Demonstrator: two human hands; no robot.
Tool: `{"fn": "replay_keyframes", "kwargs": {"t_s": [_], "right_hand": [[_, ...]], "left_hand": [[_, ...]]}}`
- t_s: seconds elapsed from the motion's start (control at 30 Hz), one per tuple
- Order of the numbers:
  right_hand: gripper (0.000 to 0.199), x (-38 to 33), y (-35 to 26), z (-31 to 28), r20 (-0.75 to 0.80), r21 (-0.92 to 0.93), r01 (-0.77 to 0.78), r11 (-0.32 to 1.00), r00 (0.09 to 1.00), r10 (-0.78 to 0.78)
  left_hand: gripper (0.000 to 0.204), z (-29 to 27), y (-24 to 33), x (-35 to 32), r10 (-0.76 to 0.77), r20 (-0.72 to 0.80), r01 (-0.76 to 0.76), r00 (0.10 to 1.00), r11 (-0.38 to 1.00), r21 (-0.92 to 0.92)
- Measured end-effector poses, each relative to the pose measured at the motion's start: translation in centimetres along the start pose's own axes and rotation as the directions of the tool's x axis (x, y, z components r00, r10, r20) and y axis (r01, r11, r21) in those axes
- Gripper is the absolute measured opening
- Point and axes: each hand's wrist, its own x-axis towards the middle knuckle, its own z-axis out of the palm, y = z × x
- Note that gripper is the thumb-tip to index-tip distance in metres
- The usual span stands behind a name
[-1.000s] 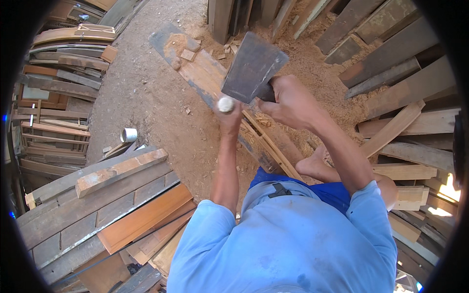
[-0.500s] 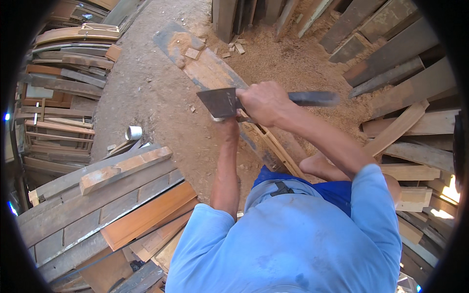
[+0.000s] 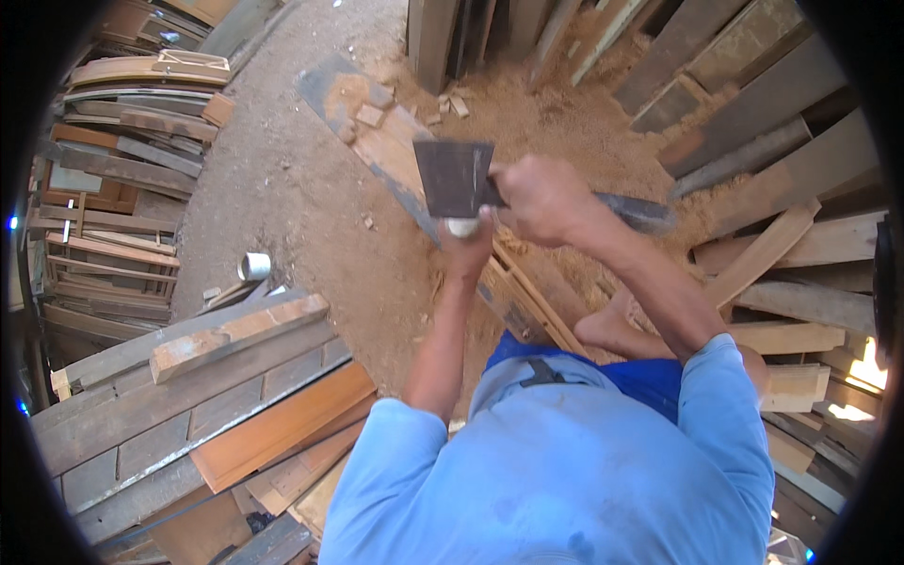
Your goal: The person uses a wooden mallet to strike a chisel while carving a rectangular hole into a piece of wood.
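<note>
I see the hatchet [image 3: 461,177] held up over the sandy floor [image 3: 282,207], its broad dark blade just left of my right grip [image 3: 539,200], which is wrapped tight around the handle close behind the head. Directly below that blade my left grip [image 3: 466,247] pinches a small pale wooden piece [image 3: 461,227], its top almost touching the blade's lower edge. Under both lies a long plank [image 3: 395,160] running away up-left, with wood chips [image 3: 452,104] and sawdust [image 3: 556,113] beyond it. Stacked boards [image 3: 217,377] sit well left of the left grip, a small white cup [image 3: 252,266] nearer. My left forearm runs straight, the right bends in from the right.
</note>
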Motion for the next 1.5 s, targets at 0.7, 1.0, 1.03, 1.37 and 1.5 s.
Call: {"fn": "replay_keyframes", "kwargs": {"t_s": [0.7,1.0,1.03,1.37,1.5], "right_hand": [[0.022,-5.1,-0.2,-2.7,-0.117,0.458,-0.056,0.887,0.985,0.123],[0.020,-4.2,-1.4,-2.2,-0.300,0.309,0.111,0.944,0.954,-0.014],[0.019,-3.7,-1.7,-1.3,-0.313,0.229,0.095,0.969,0.950,-0.019],[0.030,-1.2,-2.8,-1.3,-0.103,0.100,0.034,0.994,0.994,-0.023],[0.026,-1.0,0.8,3.0,-0.043,0.007,-0.068,0.998,0.997,0.068]], "left_hand": [[0.015,-2.1,-2.6,-1.2,-0.146,0.023,0.145,0.989,0.989,0.041],[0.017,-1.9,1.5,-0.2,-0.240,-0.038,0.222,0.970,0.939,-0.262],[0.018,-1.9,1.4,-0.1,-0.276,0.004,0.266,0.961,0.925,-0.272],[0.026,-1.8,-5.3,-2.0,-0.180,0.057,0.185,0.982,0.978,-0.093],[0.027,-0.1,-3.3,-0.9,-0.133,0.162,0.130,0.978,0.991,0.030]]}}
